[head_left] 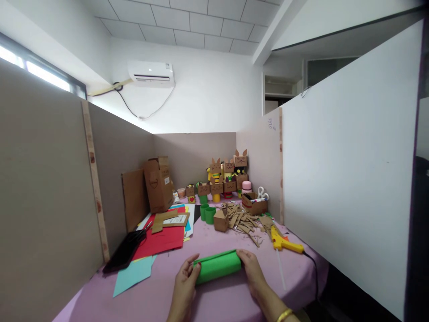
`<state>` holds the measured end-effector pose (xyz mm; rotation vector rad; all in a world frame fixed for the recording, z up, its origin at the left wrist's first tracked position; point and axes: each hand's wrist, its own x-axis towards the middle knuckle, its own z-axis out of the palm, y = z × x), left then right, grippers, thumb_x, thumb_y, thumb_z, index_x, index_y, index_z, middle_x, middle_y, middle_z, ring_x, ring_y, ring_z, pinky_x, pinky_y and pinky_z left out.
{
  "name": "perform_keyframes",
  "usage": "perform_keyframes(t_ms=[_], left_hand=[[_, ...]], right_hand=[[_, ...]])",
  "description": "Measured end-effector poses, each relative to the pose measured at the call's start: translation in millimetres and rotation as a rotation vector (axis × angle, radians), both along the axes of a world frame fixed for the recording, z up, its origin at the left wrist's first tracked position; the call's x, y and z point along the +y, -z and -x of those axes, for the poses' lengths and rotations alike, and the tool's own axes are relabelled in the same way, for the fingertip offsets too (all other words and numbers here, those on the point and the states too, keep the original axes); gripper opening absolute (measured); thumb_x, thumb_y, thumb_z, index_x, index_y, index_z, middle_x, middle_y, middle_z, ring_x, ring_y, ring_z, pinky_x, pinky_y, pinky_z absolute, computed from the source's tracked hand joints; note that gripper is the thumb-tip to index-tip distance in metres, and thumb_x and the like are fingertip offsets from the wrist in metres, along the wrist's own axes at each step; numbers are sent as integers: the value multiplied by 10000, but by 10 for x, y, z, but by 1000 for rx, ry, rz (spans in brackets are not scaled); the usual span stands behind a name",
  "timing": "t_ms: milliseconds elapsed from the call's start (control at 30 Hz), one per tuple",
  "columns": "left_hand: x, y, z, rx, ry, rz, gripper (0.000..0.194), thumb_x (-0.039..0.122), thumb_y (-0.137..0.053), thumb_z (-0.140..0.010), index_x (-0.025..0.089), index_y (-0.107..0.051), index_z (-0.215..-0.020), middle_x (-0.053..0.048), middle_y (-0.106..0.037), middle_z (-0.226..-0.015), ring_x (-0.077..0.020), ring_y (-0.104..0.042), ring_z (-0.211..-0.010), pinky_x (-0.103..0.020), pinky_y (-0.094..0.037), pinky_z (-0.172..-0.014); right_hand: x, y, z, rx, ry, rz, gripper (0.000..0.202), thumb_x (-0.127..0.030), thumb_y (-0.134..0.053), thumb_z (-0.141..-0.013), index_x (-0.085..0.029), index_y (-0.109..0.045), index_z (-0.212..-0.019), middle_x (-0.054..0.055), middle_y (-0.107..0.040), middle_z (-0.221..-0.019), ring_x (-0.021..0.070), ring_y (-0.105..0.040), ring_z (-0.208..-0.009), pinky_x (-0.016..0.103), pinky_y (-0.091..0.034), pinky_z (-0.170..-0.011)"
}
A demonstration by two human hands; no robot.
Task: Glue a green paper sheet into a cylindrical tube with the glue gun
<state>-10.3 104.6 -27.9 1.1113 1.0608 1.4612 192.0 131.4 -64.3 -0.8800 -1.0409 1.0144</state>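
While the left hand [185, 278] is pinching one end of a rolled green sheet [218, 269], the right hand [252, 270] is gripping the other.

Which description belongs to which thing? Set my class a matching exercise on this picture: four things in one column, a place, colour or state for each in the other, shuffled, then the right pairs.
Things
1. Green roll
2. Glue gun
3. Air conditioner
4. Red sheet

Descriptions
A. High on the white wall
B. Held at its two ends by the left hand and the right hand
C. Partly covered by brown cardboard
D. Mostly yellow

Right pairs: 1-B, 2-D, 3-A, 4-C
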Motion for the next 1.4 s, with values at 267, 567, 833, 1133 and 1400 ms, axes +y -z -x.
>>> perform_keyframes(t_ms=[267,567,833,1133,1400], left_hand=[[3,12,12,38,-70,7,488,527,-747,-531,186,-708,-878,-45,-702,-886,-239,-583,-909,-274,-439,-730],[7,34,25,44,-70,-3,549,532,-700,-589,162,-665,-993,-61,-688,-935,-261,-567,-955,-322,-418,-833],[-50,15,13,-25,0,-3,649,518,-683,-627,170,-547,-1158,-54,-686,-917,-228,-604,-906,-297,-437,-775],[-67,2,1,-119,7,-30,804,540,-730,-595,178,-465,-1263,35,-617,-677,-162,-582,-717,-257,-441,-713],[-38,43,23,-138,-41,-11,633,577,-623,-703,236,-530,-1228,-80,-565,-1285,-228,-554,-1091,-290,-442,-830]], right_hand=[[-85,-120,22,27,-1,20,348,-485,-609,-711,-228,-438,-551,-77,-398,-521,122,-359,-526,270,-277,-555],[-72,-96,19,17,-6,2,374,-523,-624,-720,-211,-496,-557,-74,-474,-525,121,-426,-522,268,-322,-563],[-58,-76,11,-12,-29,-33,377,-532,-605,-767,-191,-553,-613,-48,-569,-586,138,-519,-585,296,-396,-623],[-100,-104,36,2,-111,-42,389,-544,-662,-692,-189,-547,-582,-61,-520,-537,113,-446,-518,266,-344,-566],[-150,-163,46,42,-79,-47,390,-558,-695,-646,-177,-613,-618,-35,-531,-563,144,-420,-587,263,-320,-583]])
